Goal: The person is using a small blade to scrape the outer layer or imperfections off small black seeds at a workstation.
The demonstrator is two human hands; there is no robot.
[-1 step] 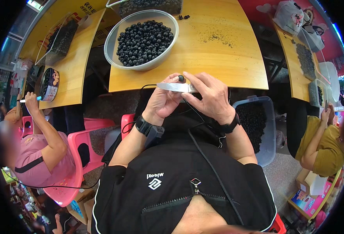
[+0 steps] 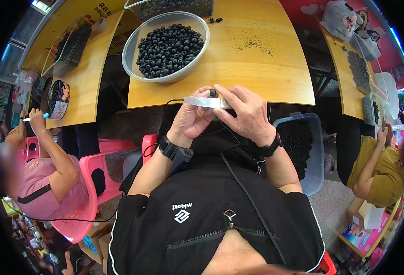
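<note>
My left hand (image 2: 189, 120) pinches a small round black piece (image 2: 212, 92) at its fingertips, above my lap and just short of the table's near edge. A short knife (image 2: 203, 101) is in my right hand (image 2: 249, 112), its silver blade pointing left across the left palm. The light handle is mostly hidden by my right fingers. The blade lies just below the black piece; whether they touch I cannot tell. Beyond my hands, a translucent plastic bowl (image 2: 176, 77) holds a heap of similar black pieces, some showing a hole.
The wooden table (image 2: 284, 78) bears dark crumbs and a few loose pieces. A clear bin (image 2: 318, 160) of dark bits stands low at my right. Co-workers sit at the left (image 2: 57, 183) and right (image 2: 371, 172), beside tables with containers. A black cable (image 2: 245, 183) runs down my front.
</note>
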